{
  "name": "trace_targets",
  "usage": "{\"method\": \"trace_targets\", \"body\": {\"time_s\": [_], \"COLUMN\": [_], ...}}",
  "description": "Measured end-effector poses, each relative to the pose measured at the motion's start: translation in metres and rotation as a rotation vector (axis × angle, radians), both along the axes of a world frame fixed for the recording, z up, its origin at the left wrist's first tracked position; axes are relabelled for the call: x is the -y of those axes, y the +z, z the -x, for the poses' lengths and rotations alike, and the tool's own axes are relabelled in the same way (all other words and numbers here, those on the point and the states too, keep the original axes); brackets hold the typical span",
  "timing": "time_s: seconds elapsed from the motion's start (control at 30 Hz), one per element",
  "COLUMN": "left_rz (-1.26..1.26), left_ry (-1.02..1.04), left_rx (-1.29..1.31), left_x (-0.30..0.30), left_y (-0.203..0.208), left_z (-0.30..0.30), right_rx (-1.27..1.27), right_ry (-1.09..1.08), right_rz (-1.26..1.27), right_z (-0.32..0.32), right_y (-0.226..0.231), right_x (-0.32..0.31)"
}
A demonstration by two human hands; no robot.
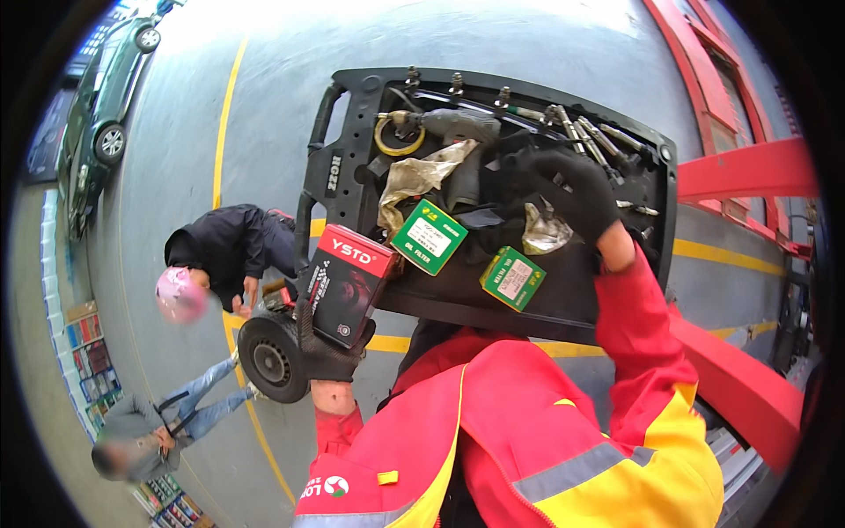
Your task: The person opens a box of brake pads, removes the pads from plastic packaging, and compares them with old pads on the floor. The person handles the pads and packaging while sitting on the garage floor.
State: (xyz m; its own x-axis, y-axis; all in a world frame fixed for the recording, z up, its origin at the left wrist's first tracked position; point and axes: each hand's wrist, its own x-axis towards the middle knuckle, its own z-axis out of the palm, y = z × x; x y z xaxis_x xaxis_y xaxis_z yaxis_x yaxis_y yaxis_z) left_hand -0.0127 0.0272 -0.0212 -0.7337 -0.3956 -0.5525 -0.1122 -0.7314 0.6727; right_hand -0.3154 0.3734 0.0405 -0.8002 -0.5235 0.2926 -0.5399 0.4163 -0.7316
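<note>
In my gloved left hand (pixel 333 354) is a red and black cardboard box (pixel 345 286), gripped at its lower end beside the left edge of a black tool cart tray (pixel 422 304). My right hand (pixel 576 189), in a black glove, reaches over the tray's right half. Its fingers are bent and blend into dark things beneath, so whether they hold anything is hidden. Near it lie a crumpled clear plastic wrapper (pixel 544 231) and several metal sockets and extension bars (pixel 581 136). Two green and white oil filter boxes (pixel 429 236) (pixel 513 278) lie nearer my body.
A grey impact wrench (pixel 458 125), a yellow tape roll (pixel 399 136) and a stained cloth (pixel 422 180) occupy the tray. A wheel (pixel 275 358) stands at left by a crouching person in a pink cap (pixel 182 295). Another person (pixel 141 440) stands behind. Red lift arms (pixel 748 172) flank the right.
</note>
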Motion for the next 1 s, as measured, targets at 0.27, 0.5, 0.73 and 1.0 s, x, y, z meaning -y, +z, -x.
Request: {"method": "trace_targets", "body": {"time_s": [0.27,0.5,0.73,1.0], "left_rz": [-0.344,-0.014,-0.179,-0.081], "left_ry": [0.132,0.184,0.201,0.18], "left_rx": [0.048,-0.079,0.128,0.161], "left_x": [0.003,-0.023,-0.007,-0.005], "left_y": [0.039,0.01,0.009,0.022], "left_z": [0.007,-0.052,-0.035,-0.028], "right_rx": [-0.045,-0.16,-0.172,-0.576], "right_ry": [-0.103,0.095,-0.086,-0.268], "right_rz": [-0.754,-0.765,-0.722,-0.08], "right_z": [0.11,0.112,0.153,0.213], "right_y": [-0.025,-0.072,-0.101,-0.077], "right_x": [0.232,0.26,0.214,0.194]}}
